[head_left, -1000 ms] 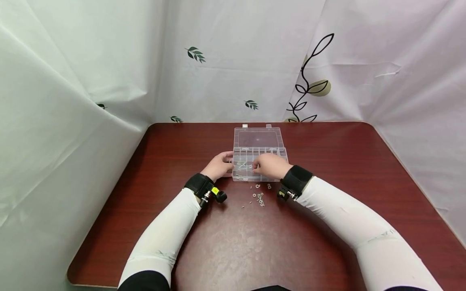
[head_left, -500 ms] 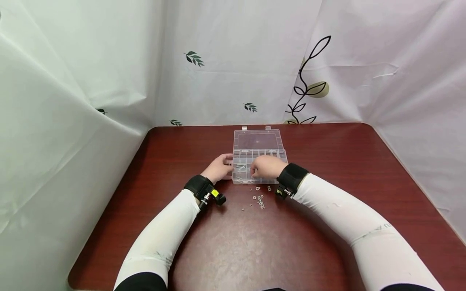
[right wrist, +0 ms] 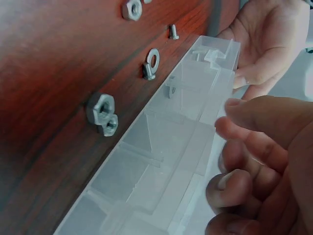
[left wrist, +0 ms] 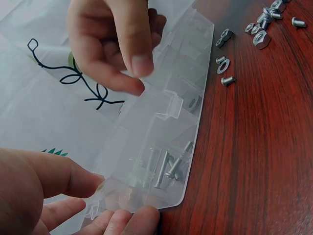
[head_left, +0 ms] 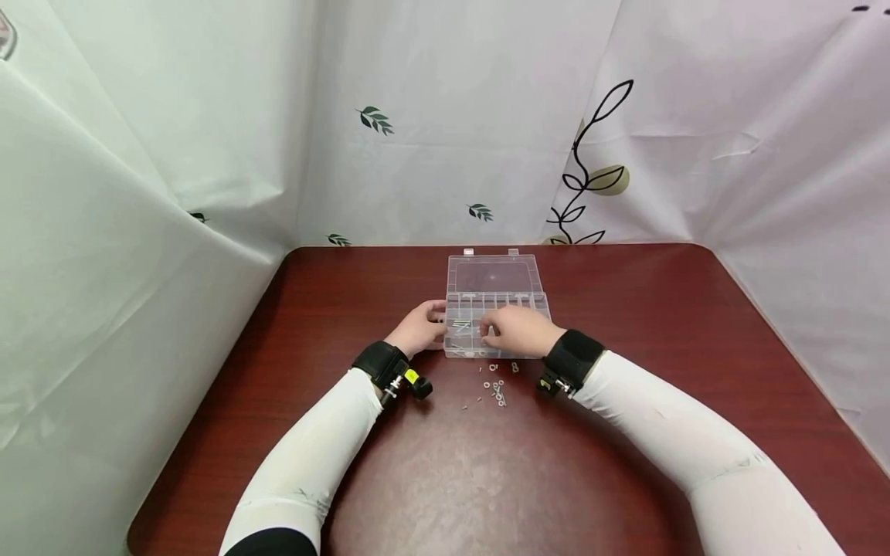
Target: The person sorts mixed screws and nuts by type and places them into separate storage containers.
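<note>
Curtain (head_left: 431, 46): pale cloth with leaf prints, behind the table; it sits slightly lower in the head view than half a second ago, as the table does.
Table (head_left: 389, 270): reddish-brown, shiny toward 6 o'clock.
Sleeves (head_left: 299, 455): white, the left coming in from 7 o'clock, the right from 5.
Box (head_left: 521, 301): clear plastic, divided into compartments, toward 12 o'clock on the table, same spot as before; its lid (head_left: 494, 274) is folded back toward 12.
Right hand (head_left: 520, 332): over the compartments, shifted slightly toward 3 o'clock; thumb and index bent, tips now a little apart where they had looked together; other fingers curled.
Left hand (head_left: 417, 328): at the box's 9 o'clock end, as before; thumb and fingers spread, tips touching that end.
Long screws (left wrist: 162, 171): in the box, 9 o'clock side.
Nuts (right wrist: 101, 110): two touching, just off the box's 6 o'clock edge.
Washer (right wrist: 153, 60): on the table, against a short screw.
Short screws (left wrist: 228, 81): scattered toward 6 o'clock from the box.
</note>
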{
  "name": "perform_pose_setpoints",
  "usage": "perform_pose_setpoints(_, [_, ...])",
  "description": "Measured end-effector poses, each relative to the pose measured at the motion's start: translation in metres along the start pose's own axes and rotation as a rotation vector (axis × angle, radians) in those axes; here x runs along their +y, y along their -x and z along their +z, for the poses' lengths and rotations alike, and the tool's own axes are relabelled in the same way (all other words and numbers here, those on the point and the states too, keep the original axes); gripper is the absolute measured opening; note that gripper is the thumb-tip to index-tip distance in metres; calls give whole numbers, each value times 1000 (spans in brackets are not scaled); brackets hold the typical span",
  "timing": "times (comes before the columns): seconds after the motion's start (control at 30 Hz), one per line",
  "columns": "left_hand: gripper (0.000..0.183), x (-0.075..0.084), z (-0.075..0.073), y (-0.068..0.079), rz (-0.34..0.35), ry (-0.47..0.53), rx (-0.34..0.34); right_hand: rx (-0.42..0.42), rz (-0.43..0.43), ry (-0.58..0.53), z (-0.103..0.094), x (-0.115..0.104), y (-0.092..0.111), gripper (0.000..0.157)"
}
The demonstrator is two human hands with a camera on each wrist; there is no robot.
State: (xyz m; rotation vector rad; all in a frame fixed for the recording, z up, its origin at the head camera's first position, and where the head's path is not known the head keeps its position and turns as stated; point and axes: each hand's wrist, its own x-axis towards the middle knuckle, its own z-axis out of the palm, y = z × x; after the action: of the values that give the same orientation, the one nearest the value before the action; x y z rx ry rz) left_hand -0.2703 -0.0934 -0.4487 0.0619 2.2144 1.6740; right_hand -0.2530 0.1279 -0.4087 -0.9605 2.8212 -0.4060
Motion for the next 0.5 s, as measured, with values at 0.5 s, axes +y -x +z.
perform_pose_setpoints(0.5, [58,3,1,6,19,15,12,58,-226,232,14,-11,32,11])
